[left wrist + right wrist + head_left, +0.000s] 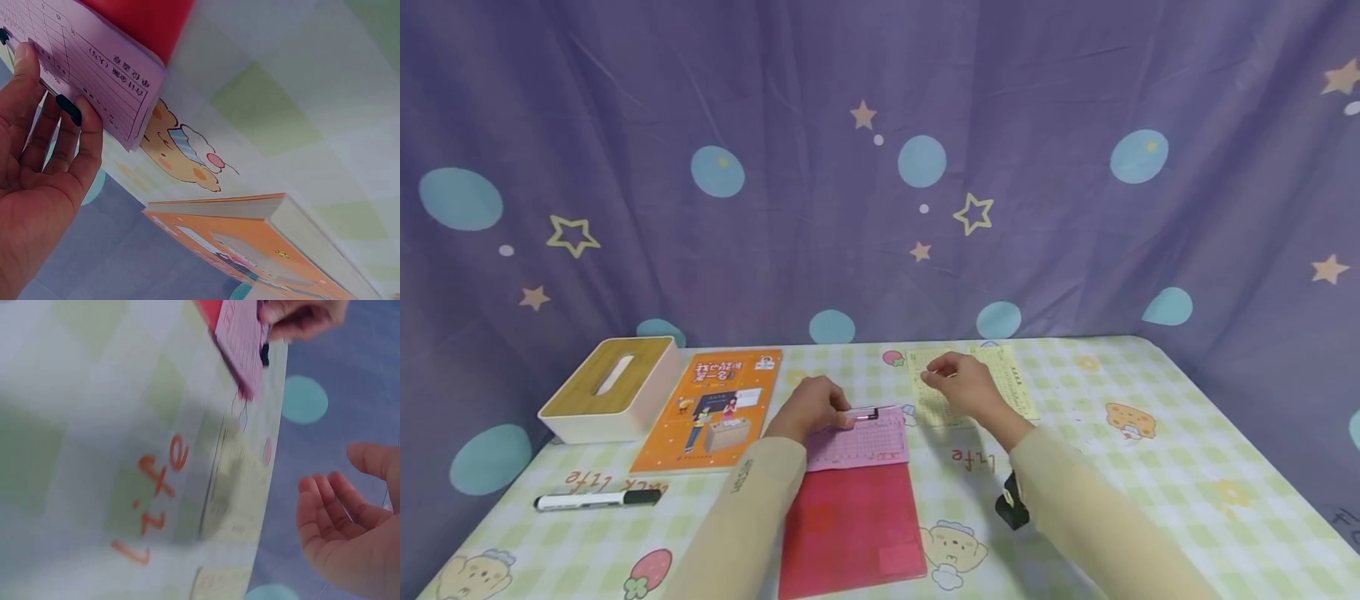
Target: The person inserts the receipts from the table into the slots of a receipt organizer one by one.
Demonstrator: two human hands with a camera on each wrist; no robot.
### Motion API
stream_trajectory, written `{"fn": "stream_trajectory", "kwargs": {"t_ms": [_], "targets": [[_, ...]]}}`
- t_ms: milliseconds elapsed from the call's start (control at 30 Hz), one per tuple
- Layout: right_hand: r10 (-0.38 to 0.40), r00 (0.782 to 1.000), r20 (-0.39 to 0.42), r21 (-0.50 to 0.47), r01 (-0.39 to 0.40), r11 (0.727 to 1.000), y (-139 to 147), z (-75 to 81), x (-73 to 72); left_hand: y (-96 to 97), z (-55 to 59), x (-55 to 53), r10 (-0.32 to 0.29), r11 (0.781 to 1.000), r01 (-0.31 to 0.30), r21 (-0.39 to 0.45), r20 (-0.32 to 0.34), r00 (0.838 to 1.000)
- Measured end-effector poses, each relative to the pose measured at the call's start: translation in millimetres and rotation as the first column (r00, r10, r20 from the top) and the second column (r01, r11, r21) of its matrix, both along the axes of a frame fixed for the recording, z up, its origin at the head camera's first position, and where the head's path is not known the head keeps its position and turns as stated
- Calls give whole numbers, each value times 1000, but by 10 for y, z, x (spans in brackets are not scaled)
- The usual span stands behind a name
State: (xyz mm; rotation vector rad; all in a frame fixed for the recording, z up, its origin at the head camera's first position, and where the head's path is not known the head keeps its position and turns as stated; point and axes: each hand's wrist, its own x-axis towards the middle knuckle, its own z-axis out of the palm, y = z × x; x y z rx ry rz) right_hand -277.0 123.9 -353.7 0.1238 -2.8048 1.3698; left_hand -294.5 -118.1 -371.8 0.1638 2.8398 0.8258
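Pink printed slips (859,450) lie over the upper part of a red clipboard (850,529). At their far edge my left hand (812,408) pinches the metal clip (51,92) with black ends, thumb on the slips and fingers at the clip. My right hand (964,385) hovers over yellow printed slips (936,410), its fingers loosely bent. Nothing shows between those fingers in the right wrist view. Another yellow slip (1021,387) lies just right of the first.
At the left are a tissue box (598,429) with a wooden lid, an orange book (730,400) and a black-and-white marker (583,500). A small black object (1012,508) lies partly hidden by my right sleeve. A purple curtain (1045,250) hangs behind the table.
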Motion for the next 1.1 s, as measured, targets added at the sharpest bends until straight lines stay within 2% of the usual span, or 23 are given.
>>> {"fn": "stream_trajectory", "kwargs": {"t_ms": [133, 267, 567, 800, 1100], "targets": [[-74, 996, 48, -49, 76, 996, 144, -68, -6, -17, -11, 9, 1, 1000, -1, 2, -8, 1000], [-141, 986, 84, -39, 144, 989, 217, -158, -18, -22, -30, 1, 15, 1000, -15, 10, -1, 1000], [-255, 962, 98, 128, 242, 962, 254, -312, -59, -11, -27, -6, 25, 1000, -26, 11, 11, 1000], [-284, 952, 112, 233, 252, 939, 185, -419, -78, -10, -38, -1, 26, 1000, -26, 10, 11, 1000], [-279, 951, 136, 301, 229, 926, 73, -354, -4, -9, -44, -18, 21, 1000, -21, 13, 6, 1000]]}}
